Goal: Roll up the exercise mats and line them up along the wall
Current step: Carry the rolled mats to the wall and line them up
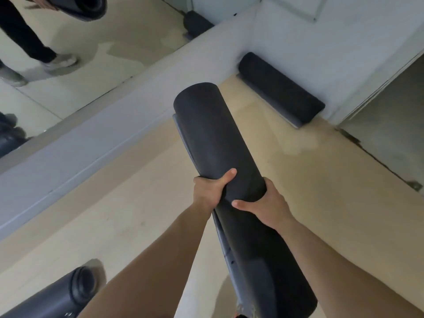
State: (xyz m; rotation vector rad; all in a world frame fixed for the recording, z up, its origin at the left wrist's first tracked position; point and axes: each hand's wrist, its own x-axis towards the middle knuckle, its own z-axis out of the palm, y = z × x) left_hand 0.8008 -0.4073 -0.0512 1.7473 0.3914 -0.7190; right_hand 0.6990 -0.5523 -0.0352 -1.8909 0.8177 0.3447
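I carry a rolled black exercise mat (220,138) above the floor, its far end pointing toward the wall corner. My left hand (210,191) grips it from the left with the thumb on top. My right hand (266,206) grips it from the right, thumb lying across the roll. A loose flap of the mat hangs along its left side. A second rolled black mat (280,88) lies on the floor against the white wall at the corner. A third rolled mat (57,297) lies at the bottom left.
A low grey ledge (91,143) runs under a wall mirror (103,53), which reflects a person's legs and mats. A doorway opening (390,115) stands at the right. Beige floor (321,191) stretches between the ledge and the doorway.
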